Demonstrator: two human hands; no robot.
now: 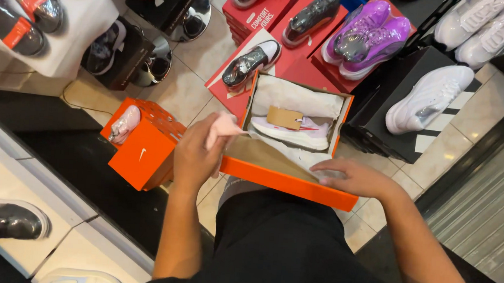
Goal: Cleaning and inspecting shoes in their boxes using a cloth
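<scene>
Head view: my lap nearest, black shorts, with the open orange shoebox [287, 181] resting across my knees, its near edge toward me. My left hand [196, 155] is at the box's near-left corner, fingers clamped on a pale pink shoe [222, 127] held up over that corner. My right hand [352, 177] lies flat on the white tissue paper [301, 98] at the near-right edge of the box, fingers loosely together, gripping nothing that I can see. Deeper in the box lies the other pale shoe [290, 132] on its side, with a brown card tag [284, 118] on top, toward the far wall.

Step in hand, as I judge it: handling the pair at the box, one shoe in, one in my grip. Next move calls for a steady hold on the shoe and keeping the paper pinned so it doesn't bunch.

Left on the floor: an orange box [143, 152] with a pink shoe on it. Farther off: red boxes [265, 14] with wrapped dark shoes, purple shoes [366, 38], white shoe [429, 100] on a black box.
</scene>
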